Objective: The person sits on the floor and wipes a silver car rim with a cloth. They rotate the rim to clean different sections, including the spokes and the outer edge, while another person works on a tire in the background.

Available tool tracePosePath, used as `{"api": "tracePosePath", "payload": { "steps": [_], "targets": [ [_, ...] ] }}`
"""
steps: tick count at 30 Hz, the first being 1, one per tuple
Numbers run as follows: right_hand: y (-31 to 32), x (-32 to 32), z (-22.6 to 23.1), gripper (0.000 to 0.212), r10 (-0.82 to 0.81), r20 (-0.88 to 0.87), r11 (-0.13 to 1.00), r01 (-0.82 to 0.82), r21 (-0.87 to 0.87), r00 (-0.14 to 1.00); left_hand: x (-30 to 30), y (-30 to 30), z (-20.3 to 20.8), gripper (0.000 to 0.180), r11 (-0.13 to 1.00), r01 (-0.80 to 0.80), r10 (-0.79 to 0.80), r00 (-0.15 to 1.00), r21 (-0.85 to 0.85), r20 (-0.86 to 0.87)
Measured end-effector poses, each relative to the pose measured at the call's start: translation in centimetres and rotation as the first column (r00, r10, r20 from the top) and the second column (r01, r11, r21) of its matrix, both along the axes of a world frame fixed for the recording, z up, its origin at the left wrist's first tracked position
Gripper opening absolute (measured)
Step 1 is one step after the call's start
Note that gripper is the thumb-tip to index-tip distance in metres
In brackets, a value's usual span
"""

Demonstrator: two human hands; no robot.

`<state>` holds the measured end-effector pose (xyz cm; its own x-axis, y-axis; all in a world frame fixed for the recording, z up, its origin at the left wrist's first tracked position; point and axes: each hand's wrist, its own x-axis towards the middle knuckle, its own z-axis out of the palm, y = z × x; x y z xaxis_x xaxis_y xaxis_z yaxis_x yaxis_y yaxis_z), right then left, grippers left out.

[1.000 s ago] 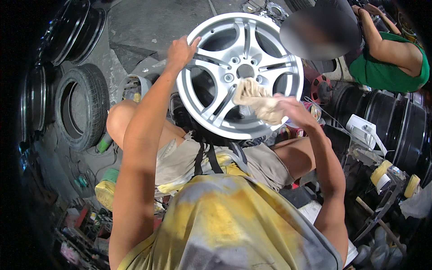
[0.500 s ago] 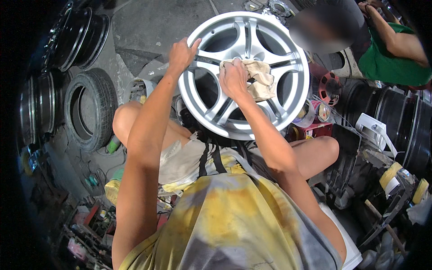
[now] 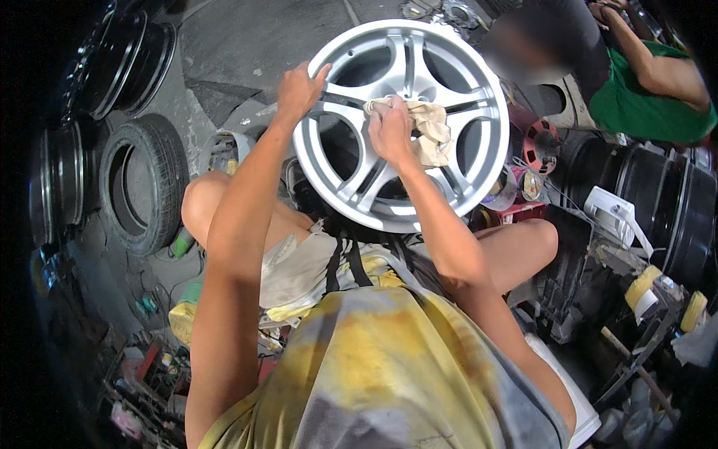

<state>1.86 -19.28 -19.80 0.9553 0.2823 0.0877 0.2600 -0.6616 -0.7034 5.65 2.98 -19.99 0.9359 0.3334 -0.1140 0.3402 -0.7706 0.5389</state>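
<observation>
A silver alloy wheel point(image 3: 473, 111) with paired spokes is held in front of me, above my crossed legs. My left hand point(image 3: 301, 91) is closed on its upper-left outer edge, fingers on the rim's face. Near the hub, my right hand point(image 3: 391, 133) presses a crumpled cream cloth point(image 3: 434, 138) against the spokes. The cloth hangs out to the right of my fingers and covers most of the wheel's centre. The wheel's underside is hidden.
At left are a worn tyre point(image 3: 161, 187), stacked dark wheels point(image 3: 153, 67) and a bucket point(image 3: 226, 150). A person in a green top point(image 3: 651, 97) sits at upper right. On the right are more dark wheels point(image 3: 662, 179), a white plastic casing point(image 3: 609, 213) and a yellow roll point(image 3: 643, 288).
The whole view has shifted slightly, with the wheel appearing a little further left. Both hands keep their holds; the cloth stays near the hub with its folds slightly altered.
</observation>
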Motion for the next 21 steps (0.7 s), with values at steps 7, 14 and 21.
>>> {"api": "tracePosePath", "payload": {
  "steps": [7,14,21],
  "targets": [
    [-7.2,-0.9,4.2,0.031,0.191,-0.683,0.766,0.328,0.553,0.705,0.1,0.0,0.0,0.068,1.000,0.004,-0.004,1.000,0.003,0.007],
    [-18.7,2.4,12.9,0.026,-0.178,-0.442,0.564,0.459,0.687,0.879,-0.2,0.4,0.1,0.077,1.000,-0.014,0.014,1.000,0.024,-0.014],
    [-15.3,3.9,2.1,0.019,0.242,0.213,0.863,-0.110,-0.493,0.946,0.0,-0.2,0.8,0.076,0.998,-0.048,0.047,0.998,-0.027,-0.035]
  ]
}}
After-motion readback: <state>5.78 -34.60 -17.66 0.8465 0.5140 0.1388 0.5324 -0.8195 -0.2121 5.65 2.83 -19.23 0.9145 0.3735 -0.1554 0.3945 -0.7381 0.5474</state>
